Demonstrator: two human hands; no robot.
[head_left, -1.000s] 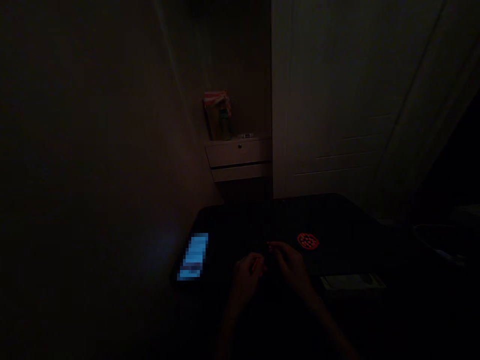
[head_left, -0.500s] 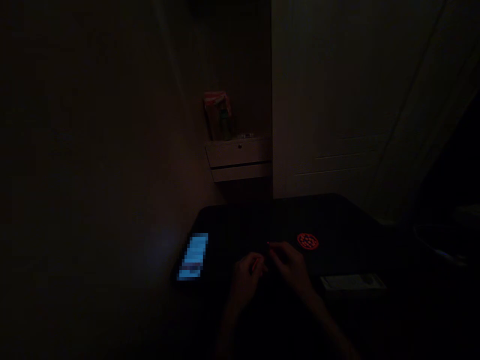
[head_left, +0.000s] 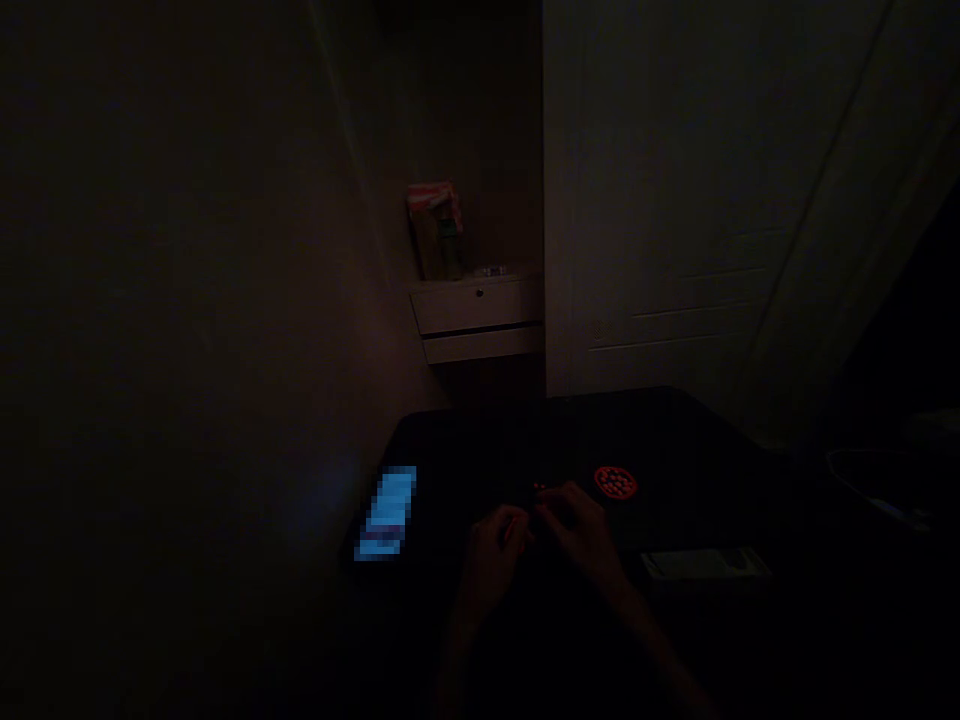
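The room is very dark. My left hand (head_left: pixel 495 540) is curled over the dark table (head_left: pixel 480 440), its fingers closed around a small red thing (head_left: pixel 513 528) whose kind I cannot make out. Close on its right, my right hand (head_left: pixel 577 520) has thumb and forefinger pinched together; whatever is between them is too small and dim to name. Tiny red specks (head_left: pixel 539 487) show just beyond its fingertips. A round red piece with a patterned inside (head_left: pixel 616 483) lies on the table to the right of my right hand.
A lit screen, blurred out (head_left: pixel 386 515), lies at the table's left edge. A flat pale box (head_left: pixel 705 564) is right of my right forearm. Behind the table are a drawer unit (head_left: pixel 480 305) with a red-and-white packet (head_left: pixel 431 195) on it, and a pale panel (head_left: pixel 652 200).
My right hand has shifted very slightly, and more red specks show beyond its fingertips. My left hand stays almost where it was.
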